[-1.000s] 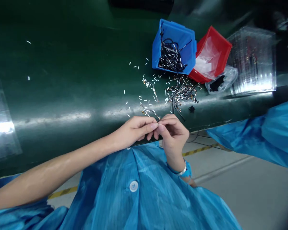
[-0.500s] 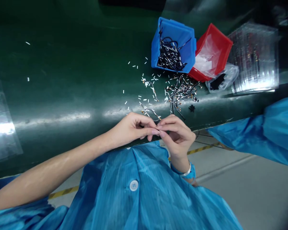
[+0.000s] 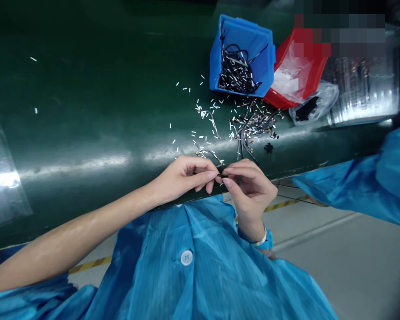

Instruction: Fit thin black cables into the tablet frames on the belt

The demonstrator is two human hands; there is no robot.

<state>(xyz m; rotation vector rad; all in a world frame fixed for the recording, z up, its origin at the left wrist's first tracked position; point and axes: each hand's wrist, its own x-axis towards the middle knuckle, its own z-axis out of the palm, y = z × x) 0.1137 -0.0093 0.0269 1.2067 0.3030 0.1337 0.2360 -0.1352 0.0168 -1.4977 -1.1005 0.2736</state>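
My left hand (image 3: 186, 178) and my right hand (image 3: 251, 193) meet at the edge of a dark green belt (image 3: 86, 111), their fingertips pinching something small and dark, probably a thin wire (image 3: 221, 176). The fingers hide most of it. Just above them lies a curved thin cable with a gold tip (image 3: 208, 154). A tangled pile of similar cables (image 3: 253, 126) sits further up, among scattered short white sleeves (image 3: 200, 133). Beyond these stands a blue plastic bin (image 3: 233, 31) holding more dark cables.
A red bin (image 3: 276, 100) lined with plastic stands beside the blue one. Further right are a clear bag (image 3: 315, 104) holding something black and a clear plastic stack (image 3: 363, 89). A blue sleeve (image 3: 360, 186) enters at right. Below the belt is grey floor (image 3: 320, 266).
My right hand has shifted slightly right and its fingers have opened a little from the left hand's. The belt items sit slightly higher in the view.
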